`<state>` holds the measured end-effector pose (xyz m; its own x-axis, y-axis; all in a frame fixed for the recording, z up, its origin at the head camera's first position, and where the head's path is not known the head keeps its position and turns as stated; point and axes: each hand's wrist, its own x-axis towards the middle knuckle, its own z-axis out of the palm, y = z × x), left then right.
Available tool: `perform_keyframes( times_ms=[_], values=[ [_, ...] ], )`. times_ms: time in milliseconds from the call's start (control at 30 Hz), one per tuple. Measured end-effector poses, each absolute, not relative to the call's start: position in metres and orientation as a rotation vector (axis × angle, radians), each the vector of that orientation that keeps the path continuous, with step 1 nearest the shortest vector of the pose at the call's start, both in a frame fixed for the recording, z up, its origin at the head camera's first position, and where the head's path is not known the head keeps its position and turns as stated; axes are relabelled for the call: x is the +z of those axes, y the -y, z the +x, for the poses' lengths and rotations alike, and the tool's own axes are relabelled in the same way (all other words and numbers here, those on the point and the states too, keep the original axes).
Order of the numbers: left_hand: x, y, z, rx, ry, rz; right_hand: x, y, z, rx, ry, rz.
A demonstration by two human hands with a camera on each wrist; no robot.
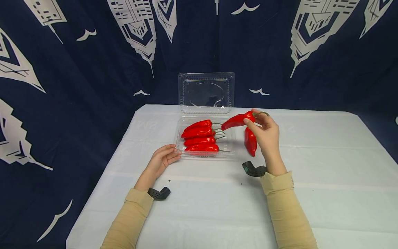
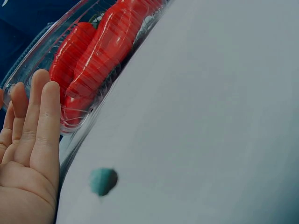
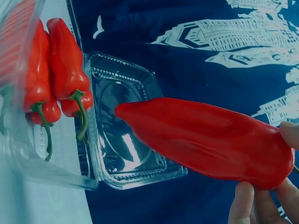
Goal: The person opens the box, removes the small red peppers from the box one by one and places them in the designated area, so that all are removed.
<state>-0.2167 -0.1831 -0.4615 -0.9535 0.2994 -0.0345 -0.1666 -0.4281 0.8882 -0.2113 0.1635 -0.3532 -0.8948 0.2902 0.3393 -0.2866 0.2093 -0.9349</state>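
In the head view my right hand (image 1: pixel 266 133) pinches a red pepper (image 1: pixel 237 120) near its green stem, between thumb and fingers. It hangs above the right part of a clear plastic clamshell box (image 1: pixel 230 143), its tip pointing left. Several red peppers (image 1: pixel 199 132) lie side by side in the box, stems to the right. My left hand (image 1: pixel 161 160) rests against the box's near left corner. In the left wrist view its fingers (image 2: pixel 44 116) are nearly straight, alongside the box wall. The right wrist view shows the held pepper (image 3: pixel 210 140) up close.
The box's clear lid (image 1: pixel 206 93) stands raised at the back. Another red pepper (image 1: pixel 250 141) lies on the white tablecloth (image 1: pixel 199 207), right of the box. A dark blue patterned curtain (image 1: pixel 264 52) hangs behind the table. Small dark specks dot the cloth.
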Motion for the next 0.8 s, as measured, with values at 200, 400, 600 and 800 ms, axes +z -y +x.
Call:
perform_keyframes(
  times_ms=[200, 400, 600, 800],
  values=[
    [-0.461, 0.183, -0.216, 2.439, -1.490, 0.179, -0.350, -0.169, -0.210, 1.714, 2.022, -0.016],
    [-0.461, 0.183, -0.216, 2.440, -1.491, 0.172, -0.349, -0.175, -0.209, 1.726, 1.994, -0.058],
    [-0.461, 0.183, -0.216, 2.436, -1.497, 0.175, -0.348, -0.180, -0.209, 1.742, 1.961, -0.105],
    [-0.461, 0.183, -0.216, 2.434, -1.503, 0.177, -0.346, -0.186, -0.208, 1.804, 1.898, -0.133]
  ],
)
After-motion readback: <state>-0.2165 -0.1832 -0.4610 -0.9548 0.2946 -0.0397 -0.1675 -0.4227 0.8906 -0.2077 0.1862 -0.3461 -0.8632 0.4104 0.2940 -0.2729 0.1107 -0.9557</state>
